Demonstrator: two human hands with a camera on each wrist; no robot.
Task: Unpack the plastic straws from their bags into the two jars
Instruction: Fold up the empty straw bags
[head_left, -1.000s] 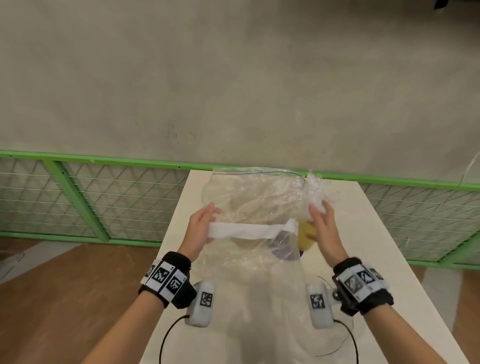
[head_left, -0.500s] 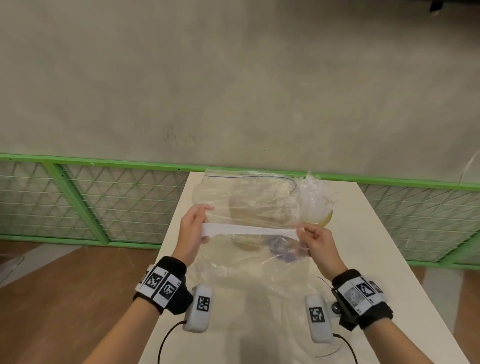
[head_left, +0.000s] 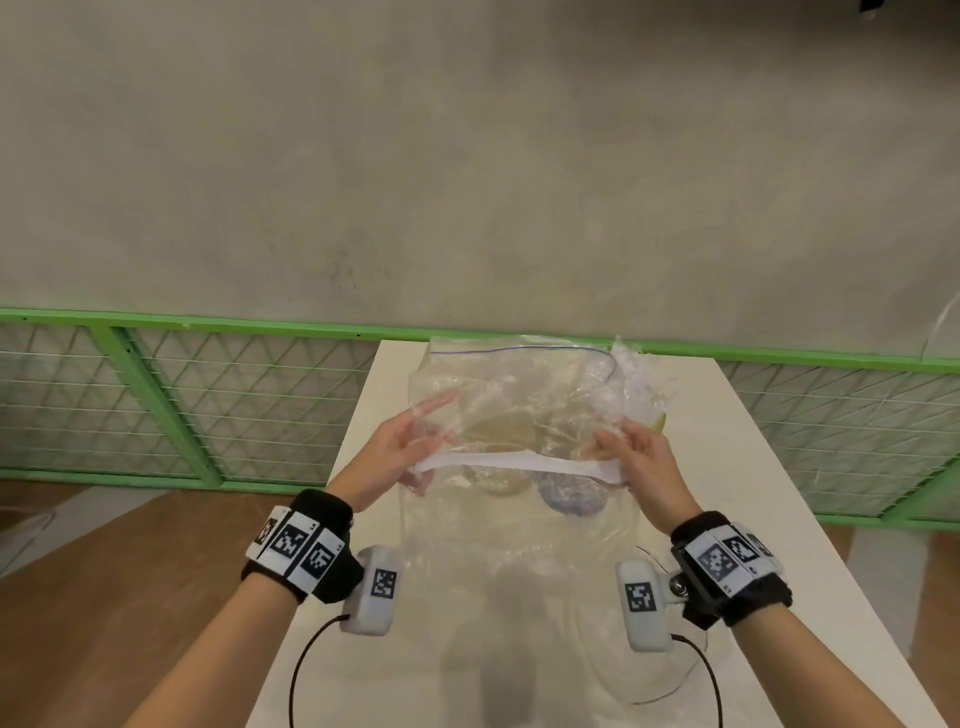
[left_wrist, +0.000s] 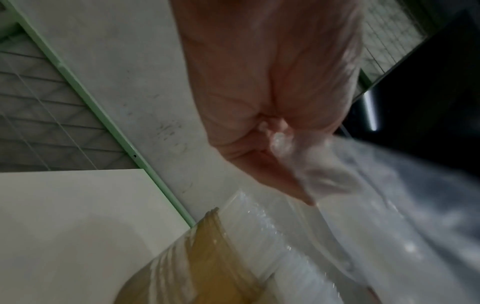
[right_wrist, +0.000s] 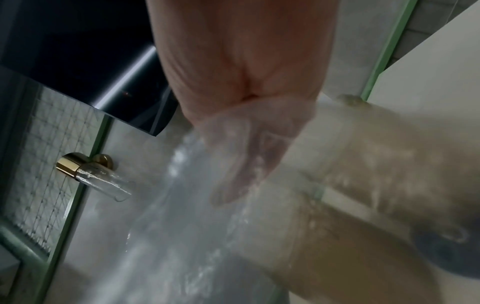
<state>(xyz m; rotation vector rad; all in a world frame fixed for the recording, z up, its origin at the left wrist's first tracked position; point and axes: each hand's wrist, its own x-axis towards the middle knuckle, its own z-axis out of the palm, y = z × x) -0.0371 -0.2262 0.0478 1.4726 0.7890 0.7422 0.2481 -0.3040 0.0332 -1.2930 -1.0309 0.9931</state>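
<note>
Above the white table (head_left: 753, 467) I hold up a large clear plastic bag (head_left: 519, 395) with a white strip (head_left: 498, 460) along its mouth. My left hand (head_left: 410, 457) pinches the strip's left end, and its fingers show through the plastic inside the bag. My right hand (head_left: 618, 447) pinches the strip's right end. Through the film I see yellowish straw bundles (head_left: 498, 431) and a purple one (head_left: 571, 493). The left wrist view shows a yellow bundle (left_wrist: 207, 257) below my left hand (left_wrist: 285, 144). A glass jar (right_wrist: 103, 181) with a gold lid shows in the right wrist view, beyond my right hand (right_wrist: 246, 154).
A green-framed mesh fence (head_left: 156, 395) runs behind the table, with a grey wall above it. Wooden floor lies to the left of the table. More crumpled clear plastic (head_left: 639, 374) sticks up at the bag's far right corner.
The bag's mouth has been pulled wider and lower. My left fingers have slid inside the bag, and my right hand has moved from the far side to the strip's right end.
</note>
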